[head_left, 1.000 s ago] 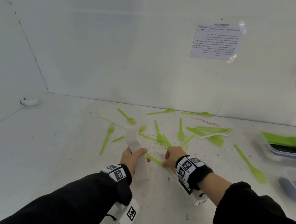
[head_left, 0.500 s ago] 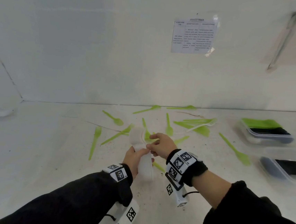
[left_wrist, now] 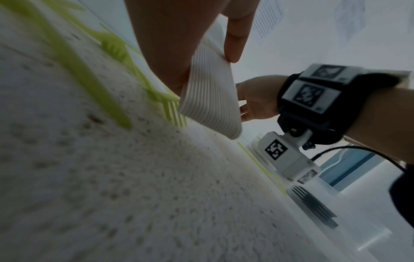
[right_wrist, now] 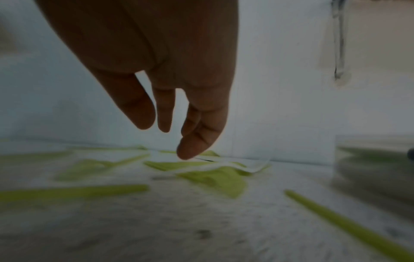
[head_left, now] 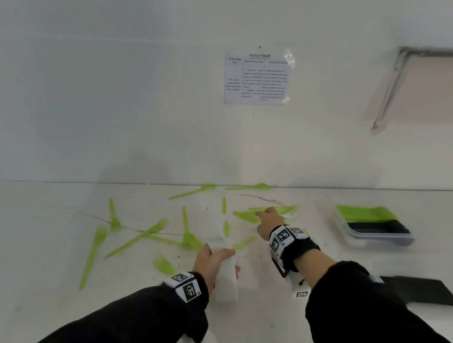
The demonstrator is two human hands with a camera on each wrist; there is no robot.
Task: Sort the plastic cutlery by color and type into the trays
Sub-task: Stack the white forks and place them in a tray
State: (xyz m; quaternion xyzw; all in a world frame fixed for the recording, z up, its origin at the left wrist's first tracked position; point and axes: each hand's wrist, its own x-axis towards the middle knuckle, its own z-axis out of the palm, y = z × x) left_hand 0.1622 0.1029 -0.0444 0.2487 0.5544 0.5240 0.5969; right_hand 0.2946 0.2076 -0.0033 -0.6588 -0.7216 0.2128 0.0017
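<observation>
Left hand (head_left: 212,264) grips a stack of white cutlery (left_wrist: 208,95); left wrist view alone shows its ribbed edges. Right hand (head_left: 268,225), fingers (right_wrist: 195,141) spread and empty, hovers over green cutlery (head_left: 246,216) on table (head_left: 47,237); tray (head_left: 375,227) at right

I'm facing a white wall (head_left: 118,78) bearing a printed sheet (head_left: 256,80); the speckled white counter (head_left: 31,263) is looking dusty, perhaps.

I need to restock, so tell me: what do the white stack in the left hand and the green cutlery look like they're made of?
White stack: seemingly matte white plastic cutlery, ribbed edges of nested pieces. Green cutlery: thin, likely plastic, slightly translucent lime; blur hides the finish.
</observation>
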